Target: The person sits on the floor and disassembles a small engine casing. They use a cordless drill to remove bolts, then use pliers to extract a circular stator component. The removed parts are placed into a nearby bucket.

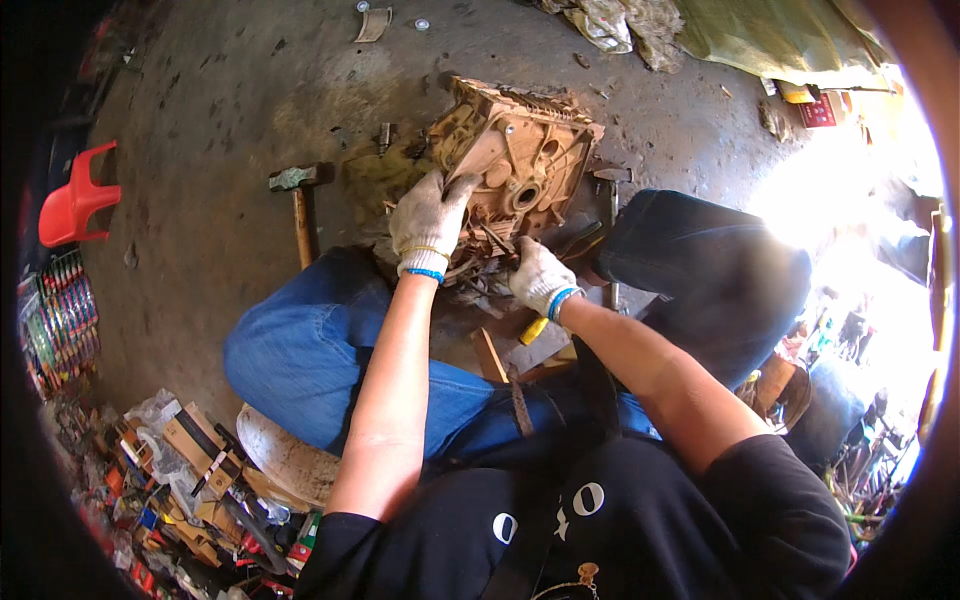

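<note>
In front of me a dirty tan-brown casting [562, 180], like a machine housing with ribs and a round bore, stands tilted on the floor between my legs. My left hand [430, 222], in a white knit glove, grips its left lower side, with the thumb along its face. My right hand [540, 275], gloved too, is closed at its lower edge; whatever the fingers hold is hidden. Thin, dark scrap pieces [482, 275] lie beneath the casting, between my hands. To the left lies a hammer [302, 228] with a wooden handle; another hammer [613, 176] is on the right.
My bent legs [300, 345] flank the work. A yellow handle [533, 330] lies near my lap. A red plastic chair [80, 197] stands far left on the stained floor [220, 130]. Mixed clutter [190, 470] fills the lower left. A green tarp [780, 38] lies at the upper right.
</note>
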### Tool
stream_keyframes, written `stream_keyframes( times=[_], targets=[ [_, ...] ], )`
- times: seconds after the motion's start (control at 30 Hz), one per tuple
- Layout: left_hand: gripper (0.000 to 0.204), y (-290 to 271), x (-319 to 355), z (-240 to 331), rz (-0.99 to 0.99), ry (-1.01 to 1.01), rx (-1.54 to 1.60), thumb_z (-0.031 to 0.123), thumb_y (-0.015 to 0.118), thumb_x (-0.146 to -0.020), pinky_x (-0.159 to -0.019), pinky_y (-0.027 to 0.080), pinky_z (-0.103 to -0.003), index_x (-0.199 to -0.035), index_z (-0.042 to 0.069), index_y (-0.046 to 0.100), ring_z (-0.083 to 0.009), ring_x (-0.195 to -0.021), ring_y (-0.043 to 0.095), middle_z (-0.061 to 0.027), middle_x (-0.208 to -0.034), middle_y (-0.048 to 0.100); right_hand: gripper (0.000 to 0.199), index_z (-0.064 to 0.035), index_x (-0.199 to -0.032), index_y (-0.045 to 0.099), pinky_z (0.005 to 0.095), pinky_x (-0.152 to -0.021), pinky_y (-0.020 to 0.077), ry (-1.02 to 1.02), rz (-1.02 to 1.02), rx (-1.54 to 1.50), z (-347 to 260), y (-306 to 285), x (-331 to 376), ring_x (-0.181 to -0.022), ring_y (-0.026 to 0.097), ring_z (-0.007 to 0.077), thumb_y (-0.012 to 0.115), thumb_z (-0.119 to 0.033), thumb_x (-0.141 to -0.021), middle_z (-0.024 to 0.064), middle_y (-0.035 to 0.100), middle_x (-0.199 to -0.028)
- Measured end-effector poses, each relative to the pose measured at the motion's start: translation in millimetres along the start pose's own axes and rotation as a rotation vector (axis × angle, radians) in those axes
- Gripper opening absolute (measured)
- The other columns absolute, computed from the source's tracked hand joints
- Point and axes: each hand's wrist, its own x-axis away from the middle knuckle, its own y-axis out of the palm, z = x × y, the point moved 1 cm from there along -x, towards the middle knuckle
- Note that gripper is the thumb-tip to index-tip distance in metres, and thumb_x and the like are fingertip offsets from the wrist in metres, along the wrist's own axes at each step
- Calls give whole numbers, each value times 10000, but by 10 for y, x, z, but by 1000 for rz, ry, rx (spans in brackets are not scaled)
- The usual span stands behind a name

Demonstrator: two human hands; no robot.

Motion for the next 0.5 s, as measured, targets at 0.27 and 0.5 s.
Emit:
stream_keyframes(
  times=[0.27,0.5],
  targets=[
    [622,359,-215,-269,80,10,-26,664,560,-851,-771,486,-505,-961,61,666,-430,-939,636,-214,-963,688,617,-30,-1383,461,414,-1061,431,-4,59,28,298,287,-415,-1277,518,358,629,-234,-825,205,533,-1375],
    [631,374,-256,-296,45,44,12,658,540,-868,-798,485,-516,-1002,52,651,-433,-973,632,-231,-998,679,702,-35,-1468,383,394,-1121,374,-147,-10,118,301,29,-284,-1351,459,340,634,-309,-872,205,465,-1462]
  ],
)
